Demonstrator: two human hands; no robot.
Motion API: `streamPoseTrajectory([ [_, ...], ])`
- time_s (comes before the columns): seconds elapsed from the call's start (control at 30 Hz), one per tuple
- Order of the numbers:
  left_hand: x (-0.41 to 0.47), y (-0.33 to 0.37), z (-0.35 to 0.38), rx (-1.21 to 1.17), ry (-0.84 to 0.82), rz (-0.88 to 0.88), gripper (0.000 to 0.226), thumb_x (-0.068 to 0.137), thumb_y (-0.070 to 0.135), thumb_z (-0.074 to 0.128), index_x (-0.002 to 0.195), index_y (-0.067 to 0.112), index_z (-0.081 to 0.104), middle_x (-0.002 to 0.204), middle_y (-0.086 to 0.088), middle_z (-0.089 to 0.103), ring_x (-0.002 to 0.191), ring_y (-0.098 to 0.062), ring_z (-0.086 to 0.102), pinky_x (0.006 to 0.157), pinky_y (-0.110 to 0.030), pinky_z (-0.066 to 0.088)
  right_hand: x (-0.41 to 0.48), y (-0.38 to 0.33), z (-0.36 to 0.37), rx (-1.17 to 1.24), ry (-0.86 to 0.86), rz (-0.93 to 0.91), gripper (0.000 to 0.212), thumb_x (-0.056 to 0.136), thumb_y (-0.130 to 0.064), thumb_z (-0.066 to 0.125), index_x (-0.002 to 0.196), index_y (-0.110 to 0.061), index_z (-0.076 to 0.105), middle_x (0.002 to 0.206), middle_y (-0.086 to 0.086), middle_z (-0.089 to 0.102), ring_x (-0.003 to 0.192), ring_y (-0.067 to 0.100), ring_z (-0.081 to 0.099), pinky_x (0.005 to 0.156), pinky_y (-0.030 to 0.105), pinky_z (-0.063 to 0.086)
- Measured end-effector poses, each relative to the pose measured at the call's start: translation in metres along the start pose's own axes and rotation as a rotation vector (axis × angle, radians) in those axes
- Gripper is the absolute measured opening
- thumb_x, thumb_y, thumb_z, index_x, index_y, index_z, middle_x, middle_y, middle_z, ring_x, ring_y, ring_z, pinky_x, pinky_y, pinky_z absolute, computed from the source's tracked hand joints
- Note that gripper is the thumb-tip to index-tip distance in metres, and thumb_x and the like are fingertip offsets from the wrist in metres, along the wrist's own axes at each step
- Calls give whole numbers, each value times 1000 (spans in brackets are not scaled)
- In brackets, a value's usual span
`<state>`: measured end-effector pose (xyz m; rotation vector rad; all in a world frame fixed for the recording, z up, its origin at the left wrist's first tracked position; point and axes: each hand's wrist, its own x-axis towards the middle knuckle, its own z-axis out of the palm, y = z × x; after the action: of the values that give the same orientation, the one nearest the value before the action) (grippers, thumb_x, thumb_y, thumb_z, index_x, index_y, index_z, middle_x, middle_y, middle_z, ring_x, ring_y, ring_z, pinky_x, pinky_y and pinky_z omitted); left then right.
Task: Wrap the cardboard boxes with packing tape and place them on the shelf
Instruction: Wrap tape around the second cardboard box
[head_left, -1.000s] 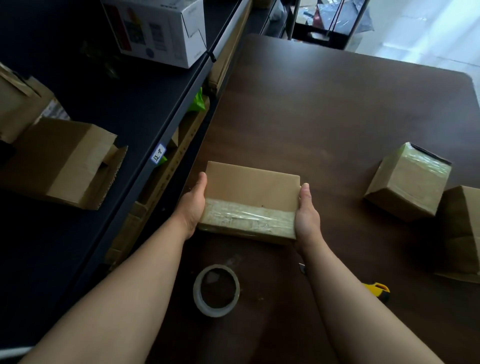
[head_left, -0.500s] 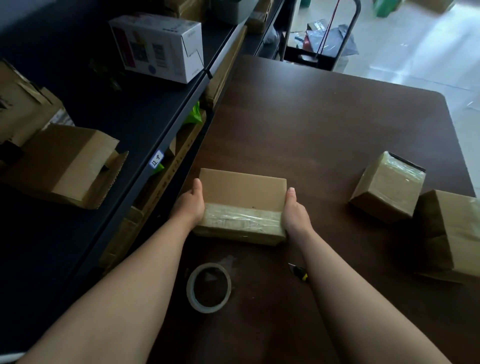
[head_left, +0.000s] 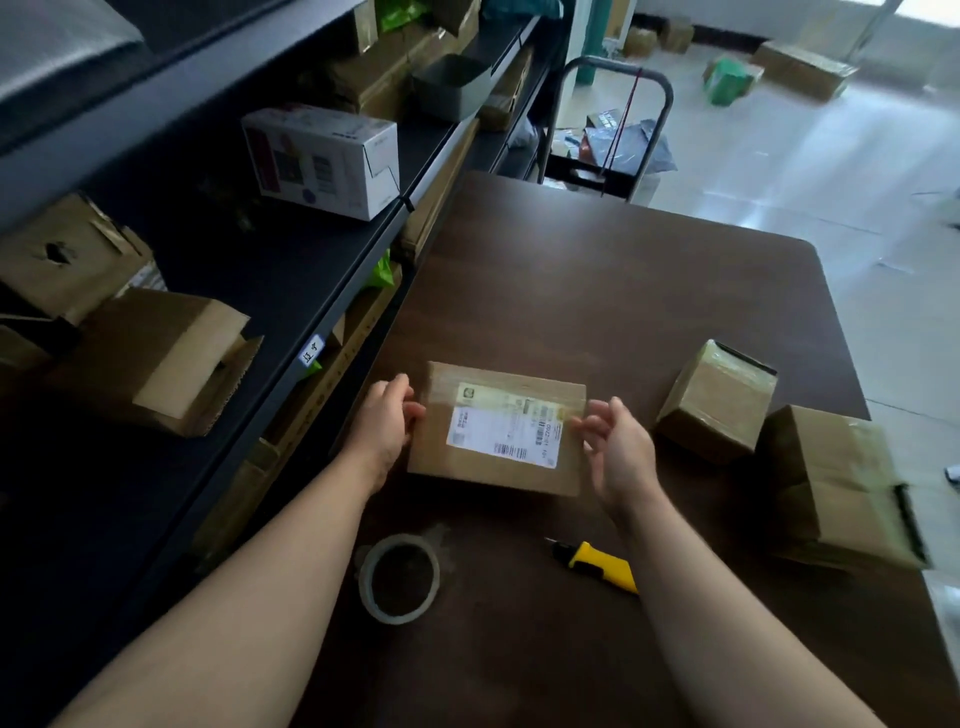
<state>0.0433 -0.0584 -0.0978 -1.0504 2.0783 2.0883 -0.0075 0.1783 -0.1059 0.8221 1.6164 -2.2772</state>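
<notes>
Box of flat brown cardboard (head_left: 483, 474), white label (head_left: 501, 435) up, lies on the dark brown counter (head_left: 597, 291); the left hand (head_left: 382, 421) grips its left edge, the right hand (head_left: 618, 447) curls at its right edge, grip unclear.

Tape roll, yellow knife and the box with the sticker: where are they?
Tape roll (head_left: 396, 616): head view, near edge of its ring.
Yellow knife (head_left: 597, 564): head view, middle of its handle.
Box (head_left: 501, 434): head view, its white sticker.

both bare forearms reach forward, one on each side of the cardboard box (head_left: 493, 478). the left hand (head_left: 387, 418) grips its left edge, fingers curled. the right hand (head_left: 618, 447) hovers at its right edge, fingers loosely bent.
</notes>
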Motion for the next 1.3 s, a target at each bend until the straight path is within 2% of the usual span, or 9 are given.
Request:
streamPoseTrajectory([
  [0.07,-5,-10,4,128,17,14,33,99,41,37,110,14,54,100,-9,62,96,-25,59,85,-41,49,-4,12,-5,-110,17,0,31,103,-32,38,101,-10,60,50,-8,57,69,14,65,64,29,53],
  [0.2,-4,-13,10,431,53,51,38,98,43,37,119,16,53,114,-6,57,87,-15,51,61,-25,35,-1,12,-9,-420,43,-80,29,98,-31,43,103,-12,64,76,-1,69,79,17,64,77,39,53],
  [0.37,24,5,38,747,160,267,48,100,45,32,137,19,46,141,-9,42,116,-22,48,90,-33,40,24,-5,27,-1032,50,-522,37,102,-35,34,125,-22,59,129,4,54,120,20,48,102,38,37],
  [0.47,45,10,69,1037,130,395,54,100,49,23,143,22,41,150,-6,38,140,-25,29,113,-47,23,44,-2,55,-1381,29,-557,47,102,-40,26,125,-22,63,136,6,55,133,23,41,115,47,24],
  [0.63,60,-15,97,1376,72,349,67,94,58,7,133,27,52,144,-4,47,141,-28,28,111,-61,17,61,26,70,-1742,17,-512,64,100,-43,12,105,-19,71,123,4,65,128,25,47,110,53,24],
  [0.9,66,-13,80,1295,2,401,58,97,55,17,135,26,50,144,-1,47,135,-23,38,103,-47,35,70,13,54,-1765,-78,-495,67,99,-55,17,92,-15,71,103,8,70,98,32,64,78,38,40],
  [1.0,69,-19,64,1059,25,281,56,98,55,26,136,23,51,141,-4,49,124,-24,49,93,-38,42,76,8,31,-1681,-14,-498,67,95,-61,22,63,-16,60,73,1,65,71,26,61,64,33,38],
  [1.1,74,-19,62,749,-63,216,50,100,47,37,137,15,50,135,-6,54,118,-18,51,89,-29,40,79,12,31,-1561,-29,-474,64,96,-60,28,60,-18,60,61,-5,60,59,16,55,56,31,35],
  [1.3,72,-30,49,200,-145,36,40,98,42,47,126,15,57,118,1,62,108,-16,59,93,-33,47,89,10,13,-766,-144,-108,43,97,-36,52,73,-12,77,76,2,75,76,17,68,83,39,54],
])
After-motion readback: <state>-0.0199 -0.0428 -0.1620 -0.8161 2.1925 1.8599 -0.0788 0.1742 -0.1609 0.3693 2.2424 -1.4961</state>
